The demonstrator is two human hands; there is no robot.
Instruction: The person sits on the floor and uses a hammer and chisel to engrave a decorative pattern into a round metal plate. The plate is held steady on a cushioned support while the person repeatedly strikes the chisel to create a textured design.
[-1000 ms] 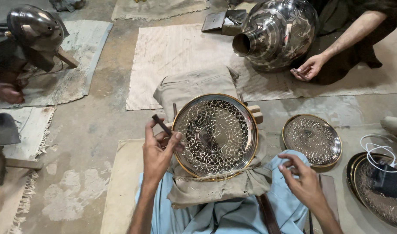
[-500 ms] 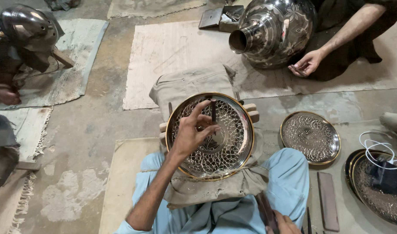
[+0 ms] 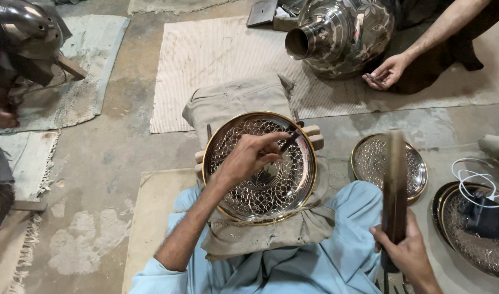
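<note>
Head view: the left hand (image 3: 248,159) is resting over the engraved round tray (image 3: 260,166), fingers pinched around a thin dark chisel (image 3: 289,141) whose tip is touching the tray's upper right area; its long axis is running diagonally, up and to the right from the fingers. The tray is lying flat on a khaki cloth (image 3: 236,100) draped over the person's lap, wooden blocks (image 3: 313,137) showing at its right rim. The right hand (image 3: 404,251) is gripping, fingers wrapped closed, a long flat wooden mallet (image 3: 395,185) held upright, blurred, well to the right of the tray and above the light-blue trouser leg (image 3: 347,218). The chisel head is lying up and to the left of the mallet; the left hand is the nearer one to the tray. A second engraved tray (image 3: 369,163) is sitting on the floor partly behind the mallet, a third (image 3: 467,228) at far right carrying a dark object with a white cable (image 3: 478,182). Another person's hand (image 3: 385,72) is resting beside a large engraved metal vessel (image 3: 342,32) lying on a mat
</note>
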